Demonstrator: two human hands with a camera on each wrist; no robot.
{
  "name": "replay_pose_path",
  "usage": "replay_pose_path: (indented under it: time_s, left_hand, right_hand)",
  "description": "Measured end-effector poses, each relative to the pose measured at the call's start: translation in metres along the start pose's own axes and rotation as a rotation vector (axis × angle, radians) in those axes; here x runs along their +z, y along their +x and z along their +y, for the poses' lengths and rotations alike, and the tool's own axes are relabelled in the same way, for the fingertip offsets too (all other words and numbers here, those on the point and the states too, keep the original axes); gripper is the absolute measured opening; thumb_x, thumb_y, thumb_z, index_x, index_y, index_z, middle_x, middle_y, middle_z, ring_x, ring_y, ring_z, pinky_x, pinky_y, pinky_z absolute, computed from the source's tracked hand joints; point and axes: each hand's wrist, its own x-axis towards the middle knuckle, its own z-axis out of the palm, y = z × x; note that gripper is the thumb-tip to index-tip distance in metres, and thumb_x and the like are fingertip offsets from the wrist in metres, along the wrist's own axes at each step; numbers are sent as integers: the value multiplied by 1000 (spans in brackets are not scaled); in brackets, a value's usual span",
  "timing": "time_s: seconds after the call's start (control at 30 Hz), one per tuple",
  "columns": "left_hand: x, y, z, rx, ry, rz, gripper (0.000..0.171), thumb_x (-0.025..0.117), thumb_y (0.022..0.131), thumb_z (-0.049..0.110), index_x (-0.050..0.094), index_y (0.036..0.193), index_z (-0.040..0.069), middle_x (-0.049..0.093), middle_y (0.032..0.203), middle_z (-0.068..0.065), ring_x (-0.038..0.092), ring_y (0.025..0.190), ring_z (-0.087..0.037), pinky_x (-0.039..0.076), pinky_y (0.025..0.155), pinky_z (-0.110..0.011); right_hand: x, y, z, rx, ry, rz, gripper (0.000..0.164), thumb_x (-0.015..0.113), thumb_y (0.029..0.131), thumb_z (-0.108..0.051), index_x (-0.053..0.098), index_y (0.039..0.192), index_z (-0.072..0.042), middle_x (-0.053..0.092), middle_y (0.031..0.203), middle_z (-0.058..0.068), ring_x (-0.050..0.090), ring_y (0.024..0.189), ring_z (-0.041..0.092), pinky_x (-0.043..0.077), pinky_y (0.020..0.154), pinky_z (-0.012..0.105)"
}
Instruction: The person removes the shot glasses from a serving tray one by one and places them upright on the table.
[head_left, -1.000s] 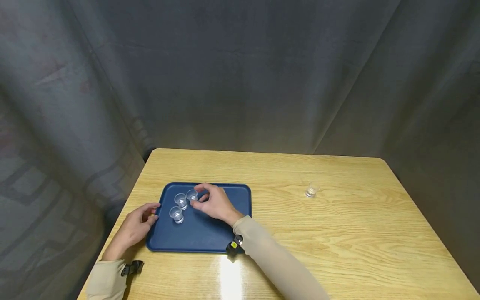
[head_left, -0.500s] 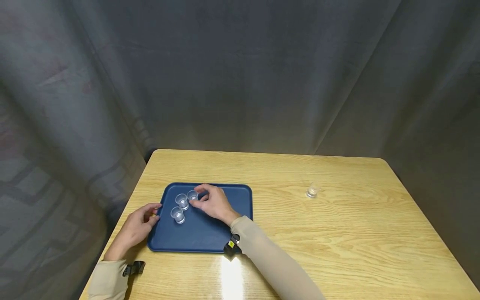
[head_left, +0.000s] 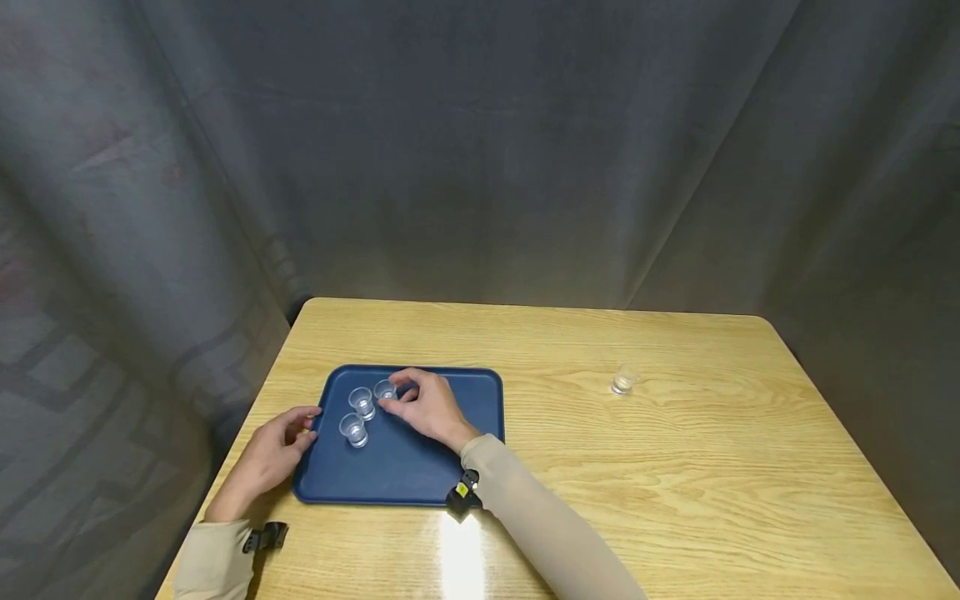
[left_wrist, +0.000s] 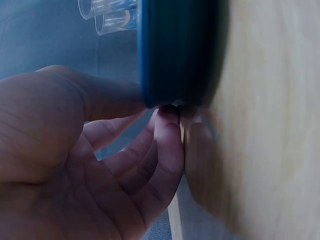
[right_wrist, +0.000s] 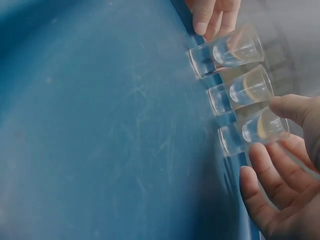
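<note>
Three clear shot glasses stand upright on a blue tray [head_left: 397,479], close together in its left half. My right hand [head_left: 435,410] holds the rearmost shot glass [head_left: 384,389] near its rim, thumb on one side and fingers on the other; its base rests on the tray in the right wrist view. Beside it is the middle shot glass [right_wrist: 240,92], and the third shot glass [head_left: 354,430] is nearer the front. At the tray's left edge, my left hand [head_left: 268,454] grips the rim [left_wrist: 146,75] between thumb and fingers.
Another clear shot glass [head_left: 622,380] stands apart on the wooden table [head_left: 720,450], right of the tray. Dark grey curtains [head_left: 480,167] hang behind the table and at both sides.
My right wrist has shifted very slightly left, with the fingers still at the same shot glass. The left hand, tray and glasses keep their places.
</note>
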Motion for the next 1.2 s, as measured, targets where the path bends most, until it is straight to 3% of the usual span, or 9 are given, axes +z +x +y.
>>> replay_pose_path:
  time_s: [0.3, 0.63, 1.03, 1.2]
  left_hand:
    - [-2, -1, -3, 4, 10, 7, 37, 65, 102, 3, 64, 138, -3, 69, 108, -15, 61, 89, -20, 47, 72, -27]
    - [1, 2, -2, 8, -3, 4, 37, 66, 101, 3, 64, 138, -3, 68, 108, -15, 60, 88, -20, 46, 71, -26]
    - [-1, 1, -3, -5, -9, 9, 37, 66, 101, 2, 64, 138, -3, 68, 108, -16, 59, 87, -19, 46, 70, -25]
    - [3, 2, -2, -7, -18, 2, 37, 65, 102, 2, 64, 138, -3, 67, 108, -16, 59, 87, -19, 46, 71, -25]
  right_hand:
    - [-7, -4, -1, -9, 11, 38, 37, 88, 88, -29, 78, 121, -15, 78, 99, 1, 68, 76, 1, 53, 69, 20]
    - [-40, -18, 12, -17, 5, 91, 35, 86, 91, -28, 79, 123, -16, 78, 84, 2, 67, 71, 4, 51, 65, 23]
    - [-74, -31, 20, -42, 78, 201, 33, 87, 90, -24, 79, 121, -16, 79, 107, 4, 72, 84, 11, 55, 71, 23]
    - [-91, -38, 27, -18, 96, 250, 34, 88, 88, -21, 80, 119, -12, 78, 108, 7, 70, 84, 12, 54, 69, 22]
